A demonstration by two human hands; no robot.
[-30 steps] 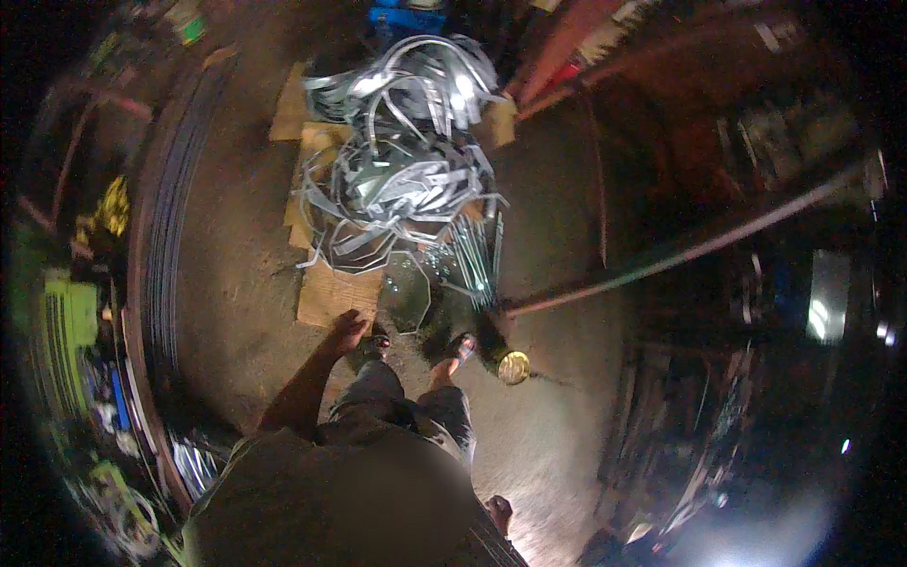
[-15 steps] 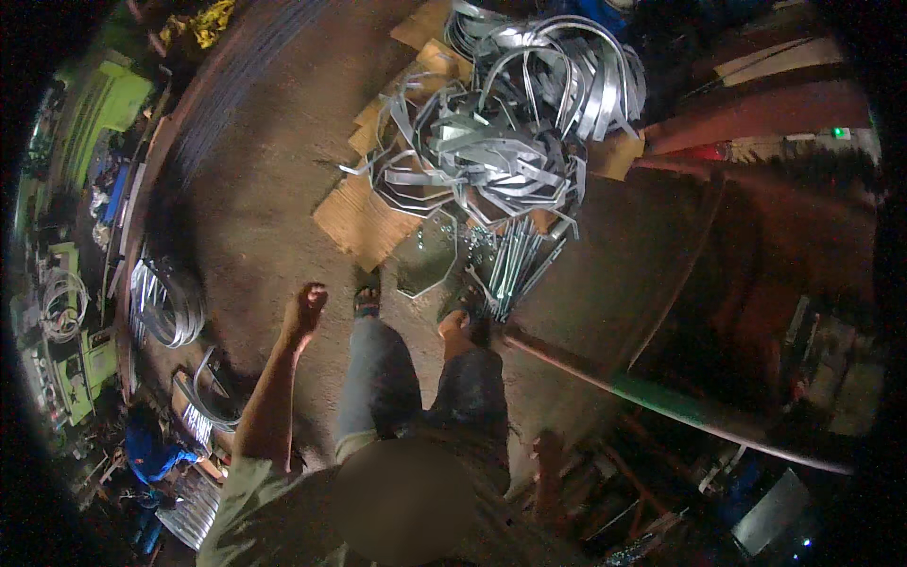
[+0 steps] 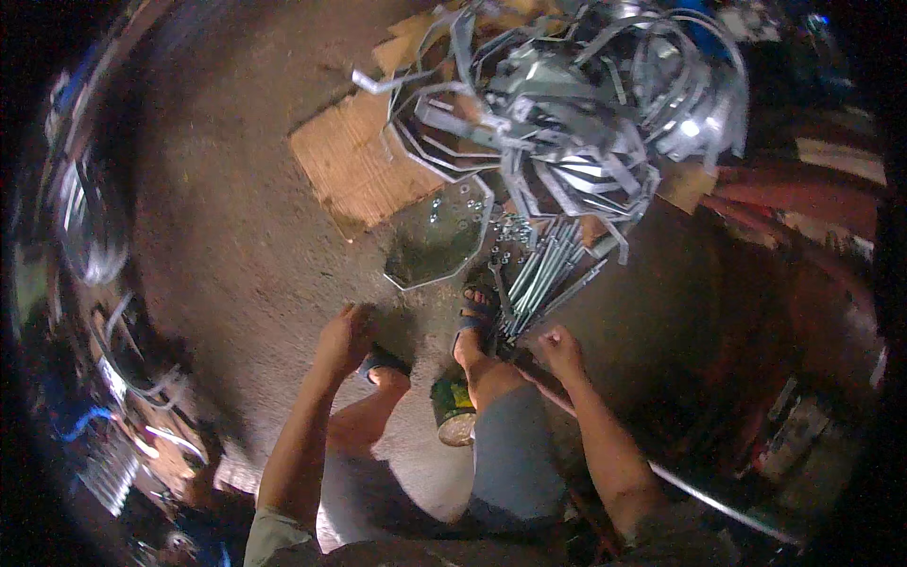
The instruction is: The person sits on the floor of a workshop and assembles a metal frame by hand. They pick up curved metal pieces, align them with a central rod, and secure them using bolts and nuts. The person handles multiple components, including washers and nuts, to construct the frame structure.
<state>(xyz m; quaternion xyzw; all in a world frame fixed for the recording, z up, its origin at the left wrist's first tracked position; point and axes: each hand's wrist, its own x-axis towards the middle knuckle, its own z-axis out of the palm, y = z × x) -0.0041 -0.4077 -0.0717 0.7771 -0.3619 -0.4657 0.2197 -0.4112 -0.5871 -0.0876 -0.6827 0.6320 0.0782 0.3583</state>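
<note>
My left hand [image 3: 346,335] hangs above the floor beside my left sandal, its fingers curled in; no object shows in it. Close to the near ends of a bundle of thin metal rods [image 3: 546,271] is my right hand [image 3: 561,350], also loosely closed, with nothing visible in it. The rods lie on the floor, with a wrench [image 3: 499,283] along their left side. Small nuts [image 3: 510,230] are scattered beyond the wrench. Left of them lies a many-sided bent metal strip hoop [image 3: 436,282]. Behind is a large tangled heap of bent metal strips [image 3: 567,104].
Flat cardboard [image 3: 354,161] lies under and beside the heap. A dark green can [image 3: 453,416] stands between my legs. Coiled metal bands [image 3: 94,227] are at the far left. A long metal bar [image 3: 718,501] crosses the floor at lower right.
I have moved closer to the heap, and my legs are now bent. Both hands have come forward, the right one from beside my hip to near the rods. The can has come into view.
</note>
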